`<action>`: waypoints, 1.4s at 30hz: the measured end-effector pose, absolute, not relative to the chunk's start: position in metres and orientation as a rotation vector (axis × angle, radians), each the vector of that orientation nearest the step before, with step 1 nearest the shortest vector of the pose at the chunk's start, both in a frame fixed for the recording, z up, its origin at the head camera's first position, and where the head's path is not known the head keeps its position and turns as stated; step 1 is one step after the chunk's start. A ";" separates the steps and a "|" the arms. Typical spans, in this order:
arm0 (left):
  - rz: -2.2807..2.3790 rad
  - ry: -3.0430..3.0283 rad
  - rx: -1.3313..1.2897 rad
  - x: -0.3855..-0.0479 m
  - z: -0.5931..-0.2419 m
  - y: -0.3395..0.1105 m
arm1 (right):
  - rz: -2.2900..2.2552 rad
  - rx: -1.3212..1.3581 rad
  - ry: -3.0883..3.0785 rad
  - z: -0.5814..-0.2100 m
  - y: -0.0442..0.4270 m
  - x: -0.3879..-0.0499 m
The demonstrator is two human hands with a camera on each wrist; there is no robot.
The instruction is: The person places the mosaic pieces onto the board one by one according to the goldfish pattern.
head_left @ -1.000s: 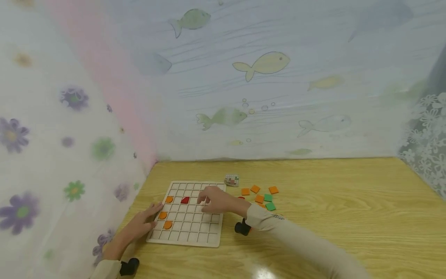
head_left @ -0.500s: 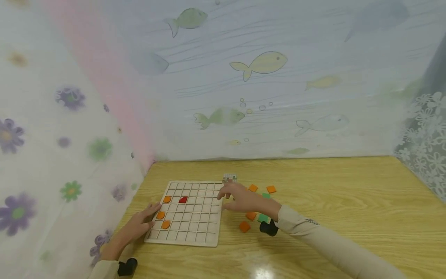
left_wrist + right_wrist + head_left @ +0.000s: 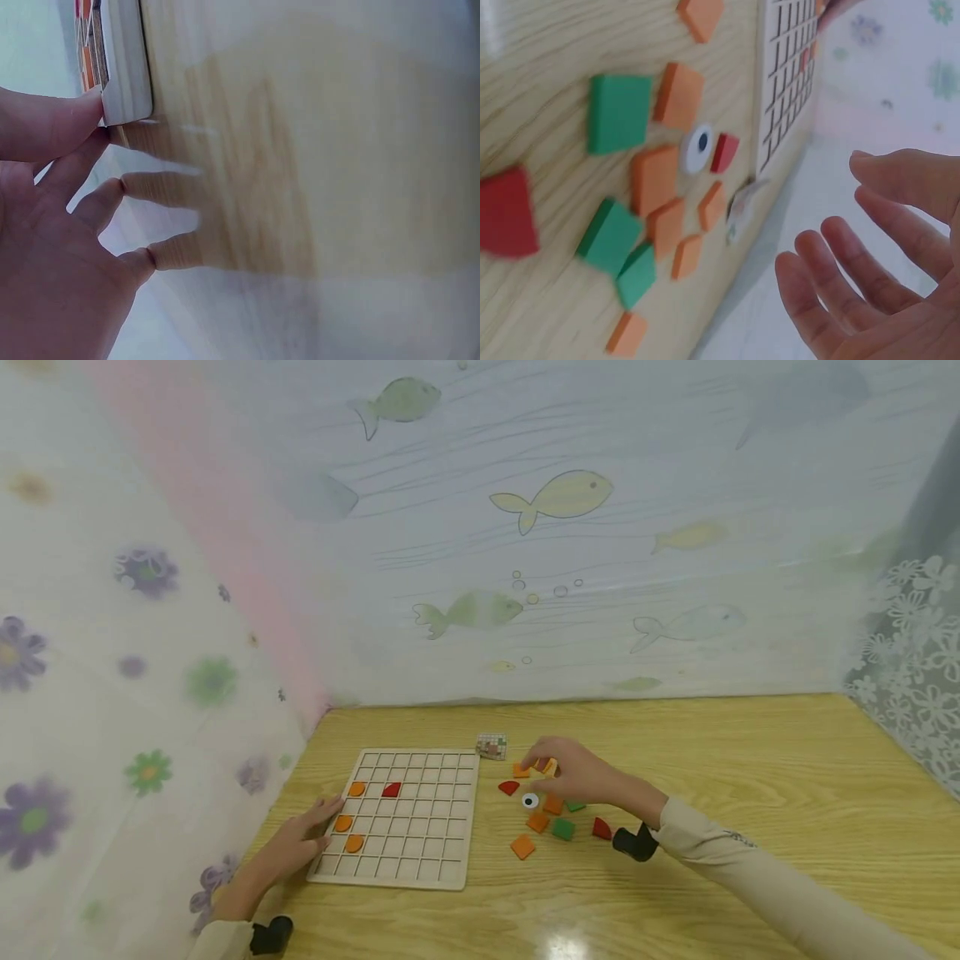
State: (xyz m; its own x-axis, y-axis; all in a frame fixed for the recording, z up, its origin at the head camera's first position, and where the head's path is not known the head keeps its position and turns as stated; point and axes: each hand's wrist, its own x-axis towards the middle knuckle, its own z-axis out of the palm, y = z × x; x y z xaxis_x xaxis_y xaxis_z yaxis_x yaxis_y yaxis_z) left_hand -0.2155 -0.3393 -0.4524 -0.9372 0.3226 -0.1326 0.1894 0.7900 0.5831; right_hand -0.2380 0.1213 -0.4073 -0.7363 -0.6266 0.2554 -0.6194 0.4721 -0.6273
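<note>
A pale wooden grid board (image 3: 431, 847) lies flat on the table, with three orange rounded tiles (image 3: 354, 843) along its left side and a red tile (image 3: 392, 790) nearer the middle. My left hand (image 3: 296, 843) rests at the board's left edge; in the left wrist view its thumb (image 3: 52, 124) touches the edge while other fingertips meet the table. Over the loose tiles hovers my right hand (image 3: 581, 772). Its spread, slightly bent fingers hold nothing in the right wrist view. Beneath and around it lie orange tiles (image 3: 654, 180), green tiles (image 3: 620, 112) and a white eye tile (image 3: 697, 148).
A small patterned card (image 3: 492, 745) lies by the board's far right corner. Red quarter-round tiles (image 3: 602, 828) are among the loose pieces. The wood-grain table (image 3: 750, 777) meets a fish-printed curtain (image 3: 570, 635) behind and a flowered one (image 3: 150, 710) at the left.
My right hand has moved right, from above the board to above the loose tiles, uncovering the board's right side. The left hand stays at the board's edge.
</note>
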 end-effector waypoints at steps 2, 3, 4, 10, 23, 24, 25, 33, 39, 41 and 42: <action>0.863 2.755 0.401 -0.216 -0.452 -0.339 | -1.144 -1.118 2.694 -0.407 0.129 -0.238; 0.863 2.755 0.404 -0.216 -0.452 -0.339 | -1.144 -1.109 2.702 -0.408 0.132 -0.238; 0.864 2.762 0.405 -0.216 -0.452 -0.339 | -1.145 -1.097 2.708 -0.408 0.136 -0.238; 0.845 2.791 0.425 -0.217 -0.455 -0.340 | -1.143 -1.045 2.744 -0.414 0.156 -0.240; 0.905 2.711 0.406 -0.217 -0.454 -0.341 | -1.070 -0.939 2.835 -0.435 0.187 -0.257; 0.915 2.700 0.402 -0.217 -0.454 -0.341 | -1.069 -0.926 2.838 -0.437 0.188 -0.259; 0.923 2.689 0.400 -0.216 -0.454 -0.340 | -1.076 -0.914 2.833 -0.439 0.189 -0.261; 0.917 2.698 0.387 -0.216 -0.455 -0.340 | -1.078 -0.784 2.838 -0.458 0.190 -0.274; 0.912 2.713 0.378 -0.215 -0.454 -0.339 | -1.122 -0.740 2.849 -0.463 0.184 -0.277; 0.908 2.711 0.371 -0.215 -0.453 -0.339 | -1.131 -0.752 2.855 -0.464 0.182 -0.278; 0.902 2.711 0.368 -0.215 -0.453 -0.339 | -1.131 -0.762 2.860 -0.464 0.181 -0.278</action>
